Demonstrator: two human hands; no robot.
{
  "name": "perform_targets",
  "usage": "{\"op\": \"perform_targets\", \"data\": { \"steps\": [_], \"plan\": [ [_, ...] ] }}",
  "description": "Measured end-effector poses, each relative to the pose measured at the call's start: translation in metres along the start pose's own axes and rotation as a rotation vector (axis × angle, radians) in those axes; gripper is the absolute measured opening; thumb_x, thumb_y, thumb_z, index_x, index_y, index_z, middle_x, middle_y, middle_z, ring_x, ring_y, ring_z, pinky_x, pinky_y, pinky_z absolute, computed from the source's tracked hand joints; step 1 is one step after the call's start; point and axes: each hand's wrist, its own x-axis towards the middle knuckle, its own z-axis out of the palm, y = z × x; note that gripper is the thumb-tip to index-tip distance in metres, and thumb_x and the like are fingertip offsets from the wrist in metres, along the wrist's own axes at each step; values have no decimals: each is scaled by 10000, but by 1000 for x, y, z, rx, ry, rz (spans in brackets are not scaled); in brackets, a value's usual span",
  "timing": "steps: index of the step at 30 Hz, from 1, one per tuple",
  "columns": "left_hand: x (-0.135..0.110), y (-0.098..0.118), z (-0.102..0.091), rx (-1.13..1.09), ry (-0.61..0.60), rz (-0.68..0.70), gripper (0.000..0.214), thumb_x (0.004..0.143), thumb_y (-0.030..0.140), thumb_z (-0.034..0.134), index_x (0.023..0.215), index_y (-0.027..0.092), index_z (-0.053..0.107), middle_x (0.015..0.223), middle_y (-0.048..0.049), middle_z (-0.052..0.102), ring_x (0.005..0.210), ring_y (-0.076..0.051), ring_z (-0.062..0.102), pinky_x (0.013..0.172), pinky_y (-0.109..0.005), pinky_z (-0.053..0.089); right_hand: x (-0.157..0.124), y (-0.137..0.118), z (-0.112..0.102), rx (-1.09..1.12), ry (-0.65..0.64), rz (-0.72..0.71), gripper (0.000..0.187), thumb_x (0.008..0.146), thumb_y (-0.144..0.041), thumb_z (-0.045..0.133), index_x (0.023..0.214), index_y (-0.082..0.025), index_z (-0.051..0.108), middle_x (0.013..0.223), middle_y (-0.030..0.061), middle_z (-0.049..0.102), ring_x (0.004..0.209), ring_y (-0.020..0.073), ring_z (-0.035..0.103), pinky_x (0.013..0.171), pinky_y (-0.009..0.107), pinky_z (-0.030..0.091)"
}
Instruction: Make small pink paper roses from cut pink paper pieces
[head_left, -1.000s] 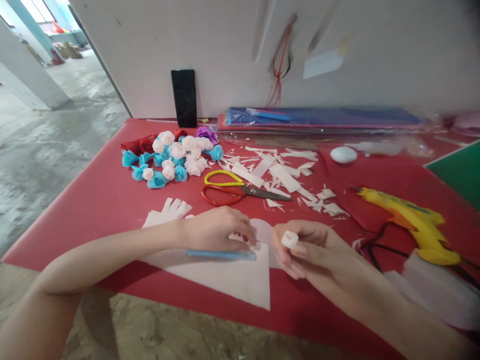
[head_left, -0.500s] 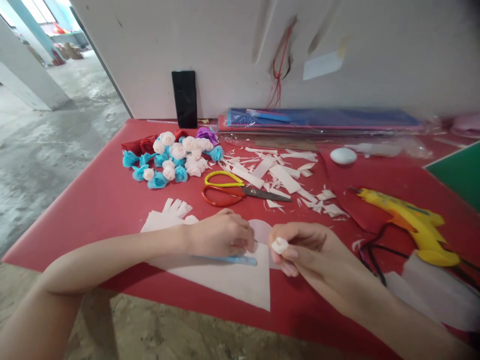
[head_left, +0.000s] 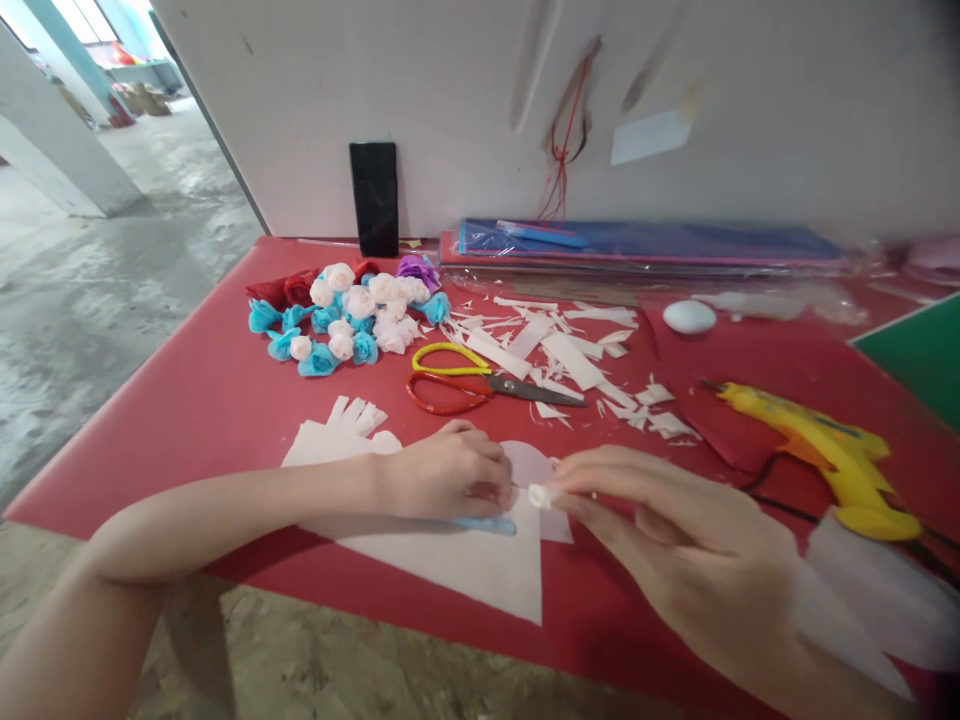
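Observation:
Between the thumb and fingers of my right hand [head_left: 660, 540] is a small white rolled paper piece [head_left: 540, 496], its end pointing left. My left hand [head_left: 457, 472] rests closed over a white paper sheet [head_left: 480, 570], fingertips close to that roll; whatever they pinch is hidden. A light-blue flat strip [head_left: 487, 524] shows under the left hand. Behind its knuckles lies a pale round-edged paper piece [head_left: 525, 458]. Scissors [head_left: 491, 383] with one yellow and one red handle lie beyond my hands.
Paper flowers [head_left: 352, 310] are grouped at the back left, beside white paper scraps [head_left: 555, 350]. A yellow glue gun [head_left: 825, 440] and its cord lie at right, near a white egg-shaped object [head_left: 688, 317]. A black phone [head_left: 375, 198] leans on the wall.
My right hand has turned and shifted slightly, and the white paper roll has moved left toward my left hand. The left hand has stayed nearly in place.

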Motion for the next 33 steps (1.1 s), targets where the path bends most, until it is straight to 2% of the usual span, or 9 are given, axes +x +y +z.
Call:
{"op": "perform_targets", "data": {
  "steps": [2,4,8,12,16,19,23,29,33],
  "plan": [
    [0,1,0,-14,10,0,70,778,189,559,738,148,599,784,-5,635,781,-132,543,782,-287,321,-2,-2,-1,-99,34,-72,147,740,-103,584,709,-244,607,690,-42,664,596,102,603,580,185,480],
    [0,3,-3,-30,38,-15,66,779,165,545,747,140,597,774,-13,635,758,-128,543,782,-286,343,-5,-2,-3,-120,53,-73,135,750,-123,581,733,-255,604,702,-43,662,610,114,609,604,203,492],
    [0,16,-18,-103,162,-95,90,801,146,491,801,119,577,728,-17,623,644,-88,532,644,-212,418,-8,1,-7,70,143,78,120,743,-170,615,758,-290,620,742,-47,645,659,128,598,612,218,495],
    [0,29,-31,-452,395,-213,40,764,128,533,766,110,569,738,-19,619,652,-77,555,626,-190,466,-7,1,-5,379,145,282,107,750,-217,627,762,-321,645,814,-38,617,772,128,580,680,200,501],
    [1,36,-34,-805,507,-287,50,712,72,560,753,97,572,673,-5,591,615,-79,576,617,-200,490,-5,1,1,335,136,246,138,749,-203,625,741,-339,652,970,-25,565,948,144,525,775,216,477],
    [1,42,-33,-988,525,-341,61,697,43,570,724,98,574,645,9,589,601,-70,585,618,-185,493,-6,2,5,212,110,210,123,746,-203,625,718,-320,650,1041,-22,526,908,139,524,783,232,468],
    [0,48,-33,-1074,563,-345,39,719,68,575,724,106,583,649,16,610,622,-66,586,626,-172,490,-8,3,6,134,65,215,102,750,-221,621,707,-307,655,1028,-21,538,885,142,540,756,233,472],
    [-4,50,-26,-1096,566,-324,85,734,105,573,763,130,649,757,2,634,727,-82,579,713,-195,471,-7,0,8,213,92,243,101,727,-210,646,689,-303,656,910,-34,592,820,118,576,681,184,485],
    [-6,53,-21,-1123,565,-282,103,708,93,589,722,147,676,757,0,621,720,-91,569,721,-216,452,-5,-1,10,243,122,274,79,715,-219,659,695,-293,677,888,-14,603,853,142,583,699,211,499]
  ]
}}
